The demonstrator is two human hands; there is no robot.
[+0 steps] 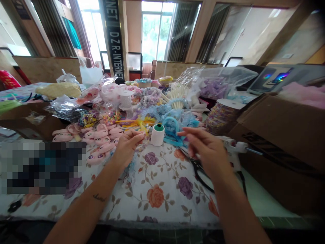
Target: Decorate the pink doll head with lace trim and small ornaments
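Observation:
My left hand point(128, 144) is raised over the floral tablecloth point(157, 189) with its fingers pinched together. A pale blue lace strip point(131, 171) hangs down from under it. My right hand point(205, 147) is held up to the right, fingertips pinched toward the left hand; what they hold is too small to make out. Between and just behind the hands stands a white thread spool point(157, 135) with a green core. Black scissors point(200, 174) lie under my right wrist. A white glue gun point(235, 150) rests beside it.
Pink doll-face pieces point(98, 139) are spread at the left. Blue lace hairbands point(171, 127), bags of beads and trims crowd the back of the table. A cardboard box point(286, 135) stands at the right. A blurred dark patch covers the near left.

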